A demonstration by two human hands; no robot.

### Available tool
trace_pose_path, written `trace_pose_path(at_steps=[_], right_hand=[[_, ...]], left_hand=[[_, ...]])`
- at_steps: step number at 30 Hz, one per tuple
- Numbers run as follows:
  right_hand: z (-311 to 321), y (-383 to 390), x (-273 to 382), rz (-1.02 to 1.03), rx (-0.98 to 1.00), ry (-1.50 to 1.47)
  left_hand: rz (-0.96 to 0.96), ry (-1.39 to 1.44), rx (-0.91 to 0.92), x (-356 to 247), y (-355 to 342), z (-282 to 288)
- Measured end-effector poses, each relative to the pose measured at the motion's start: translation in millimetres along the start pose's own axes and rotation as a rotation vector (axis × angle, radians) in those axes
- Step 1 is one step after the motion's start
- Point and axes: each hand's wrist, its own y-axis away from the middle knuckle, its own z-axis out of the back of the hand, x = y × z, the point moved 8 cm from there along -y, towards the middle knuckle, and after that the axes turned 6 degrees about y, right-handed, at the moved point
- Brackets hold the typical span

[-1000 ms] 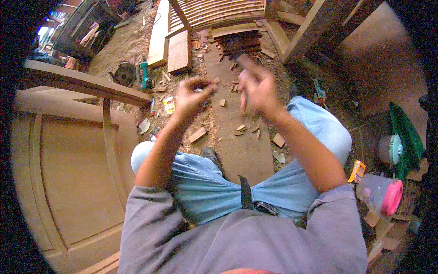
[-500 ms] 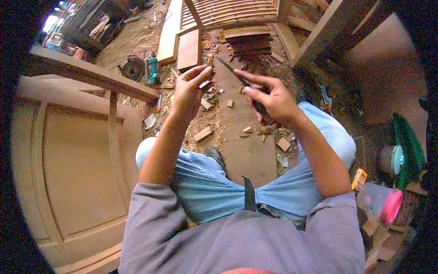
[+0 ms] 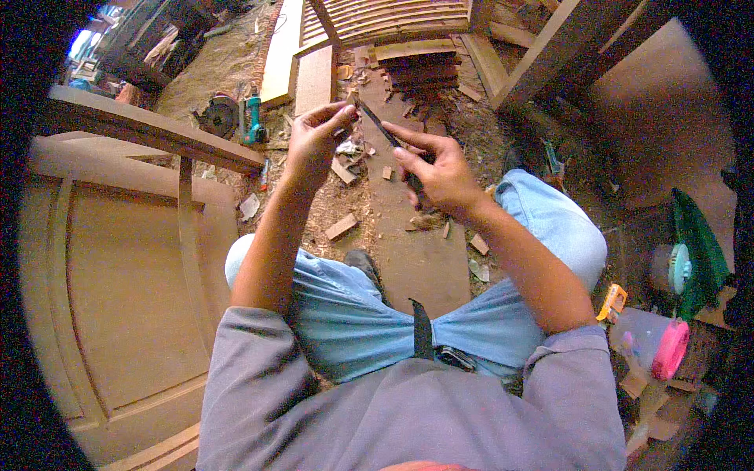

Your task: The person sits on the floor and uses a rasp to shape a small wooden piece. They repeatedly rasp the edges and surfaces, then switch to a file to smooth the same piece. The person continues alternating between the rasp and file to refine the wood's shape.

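Note:
Raised in front of me, my left hand [image 3: 318,141] pinches a small piece of wood [image 3: 353,97] between thumb and fingertips. My right hand [image 3: 440,173] is wrapped round a long, narrow hand tool [image 3: 378,125] with a dark blade, its index finger stretched along it. Part of its dark handle shows below the fingers; whether it is a chisel or a file I cannot tell. The blade slants up to the left, and its tip meets or nearly meets the wood piece. Both hands are above a brown board [image 3: 428,267] scattered with wood offcuts.
A panelled wooden door [image 3: 141,290] stands at my left. Beyond it lie a circular saw [image 3: 218,114] and a teal power tool [image 3: 254,118]. Stacked wood strips [image 3: 420,74] and a slatted frame [image 3: 393,23] are ahead. At my right sits a clear tub with a pink lid [image 3: 670,349].
My right hand has moved left and slightly up, bringing the blade's tip from a gap away to the wood piece. My left hand keeps its pinch. The whole view has shifted slightly.

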Motion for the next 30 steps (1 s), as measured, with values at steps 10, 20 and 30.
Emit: trace_pose_path(at_steps=[10,20,30], right_hand=[[120.0,-27.8,-30.1,-0.034,-0.369,-0.322],[5.0,15.6,10.4,-0.118,0.236,0.038],[-1.2,14.1,-3.7,-0.105,0.263,-0.053]], left_hand=[[0.158,-0.125,0.137,27.5,12.0,-10.1],[0.149,0.204,0.079,16.3,2.7,7.3],[0.118,0.063,0.152,15.1,-2.5,0.9]])
